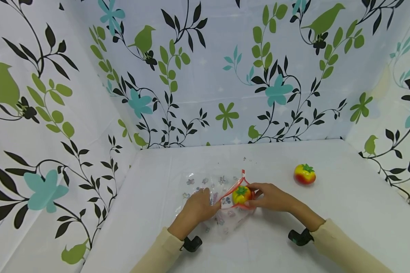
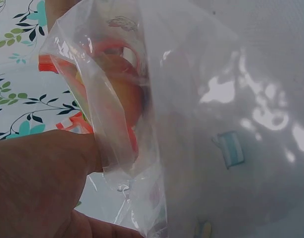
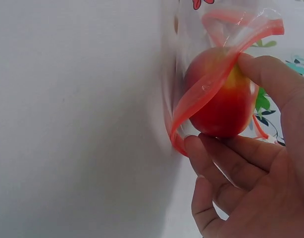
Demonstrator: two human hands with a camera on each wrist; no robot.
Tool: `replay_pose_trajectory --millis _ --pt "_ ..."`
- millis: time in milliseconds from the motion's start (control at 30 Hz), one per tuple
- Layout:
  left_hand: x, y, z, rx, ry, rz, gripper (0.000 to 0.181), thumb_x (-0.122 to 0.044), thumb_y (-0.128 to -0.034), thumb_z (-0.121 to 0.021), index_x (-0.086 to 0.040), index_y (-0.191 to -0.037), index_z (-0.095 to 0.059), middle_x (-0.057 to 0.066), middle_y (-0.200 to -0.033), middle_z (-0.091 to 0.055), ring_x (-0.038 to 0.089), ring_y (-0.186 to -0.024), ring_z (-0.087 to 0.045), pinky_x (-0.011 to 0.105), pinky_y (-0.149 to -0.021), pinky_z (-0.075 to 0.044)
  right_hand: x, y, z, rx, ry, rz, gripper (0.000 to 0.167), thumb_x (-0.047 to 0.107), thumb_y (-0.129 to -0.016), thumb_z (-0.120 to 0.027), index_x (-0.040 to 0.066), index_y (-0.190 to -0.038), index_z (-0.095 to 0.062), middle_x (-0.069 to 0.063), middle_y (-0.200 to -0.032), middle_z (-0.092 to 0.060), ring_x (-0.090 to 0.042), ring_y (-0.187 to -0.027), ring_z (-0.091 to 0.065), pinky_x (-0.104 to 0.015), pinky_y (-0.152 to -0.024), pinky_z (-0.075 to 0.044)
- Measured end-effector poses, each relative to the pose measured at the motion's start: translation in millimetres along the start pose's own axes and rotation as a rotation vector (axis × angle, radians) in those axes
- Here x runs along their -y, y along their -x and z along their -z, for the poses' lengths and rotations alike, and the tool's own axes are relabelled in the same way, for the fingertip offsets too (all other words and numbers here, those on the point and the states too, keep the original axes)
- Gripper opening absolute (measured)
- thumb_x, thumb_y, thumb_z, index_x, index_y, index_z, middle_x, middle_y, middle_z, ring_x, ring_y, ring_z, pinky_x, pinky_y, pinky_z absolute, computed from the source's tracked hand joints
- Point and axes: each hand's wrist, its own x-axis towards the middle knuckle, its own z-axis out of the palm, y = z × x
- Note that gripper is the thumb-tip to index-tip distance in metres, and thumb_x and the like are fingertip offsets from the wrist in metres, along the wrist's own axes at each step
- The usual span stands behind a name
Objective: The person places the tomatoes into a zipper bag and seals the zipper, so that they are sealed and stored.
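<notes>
A clear printed zip bag [image 1: 198, 182] with a red zip edge lies on the table, its mouth spread toward the right. My left hand [image 1: 199, 206] pinches the bag's rim at the left end of the mouth. In my right hand [image 1: 271, 197] is a red and yellow toy tomato [image 1: 242, 195] with green leaves, held between thumb and fingers in the bag's opening. The right wrist view shows the red zip strip [image 3: 206, 91] crossing in front of the tomato [image 3: 226, 111]. Through the plastic, the left wrist view shows the tomato [image 2: 123, 89] too.
A second red and yellow toy tomato [image 1: 305, 174] stands on the white table [image 1: 328, 212], to the right of and beyond my right hand. Cloth with leaves and birds [image 1: 205, 76] hangs behind the table and at both sides.
</notes>
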Motion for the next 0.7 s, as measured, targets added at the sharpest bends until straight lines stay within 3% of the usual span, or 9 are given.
replay_pose_trajectory --millis 200,467,600,700 --pt "0.6 -0.5 0.6 0.000 0.003 -0.003 0.080 -0.050 -0.0975 -0.065 0.007 -0.150 -0.050 0.025 -0.152 -0.055 0.043 -0.140 -0.055 0.058 -0.114 -0.046 0.4 -4.3 -1.2 0.008 -0.015 -0.027 0.073 0.039 -0.094 -0.078 0.002 -0.151 -0.054 -0.006 -0.127 -0.068 -0.025 -0.113 -0.064 -0.035 -0.089 -0.058" --pt "2.4 -1.4 0.7 0.004 0.003 -0.012 0.081 -0.052 -0.0977 -0.064 0.007 -0.151 -0.049 0.024 -0.153 -0.055 0.042 -0.140 -0.054 0.057 -0.115 -0.045 0.3 -10.0 -5.8 0.013 -0.080 -0.012 0.071 0.031 -0.095 -0.077 0.003 -0.154 -0.049 -0.012 -0.132 -0.066 -0.017 -0.101 -0.062 -0.025 -0.084 -0.057" --pt "1.8 -0.5 2.5 0.012 0.020 -0.009 0.081 -0.051 -0.0973 -0.065 0.007 -0.152 -0.049 0.024 -0.154 -0.055 0.043 -0.142 -0.053 0.058 -0.116 -0.044 0.5 -12.2 -9.9 -0.005 -0.144 -0.021 0.063 0.023 -0.095 -0.078 0.006 -0.148 -0.050 -0.020 -0.146 -0.061 -0.016 -0.095 -0.063 -0.023 -0.087 -0.056" --pt "1.5 0.0 3.6 0.016 0.027 -0.006 0.081 -0.051 -0.0972 -0.066 0.007 -0.152 -0.049 0.025 -0.154 -0.054 0.044 -0.143 -0.052 0.058 -0.116 -0.043 1.8 -13.9 -13.6 -0.033 -0.165 -0.033 0.056 0.024 -0.094 -0.080 0.008 -0.138 -0.050 -0.024 -0.148 -0.059 -0.016 -0.092 -0.063 -0.023 -0.085 -0.056"
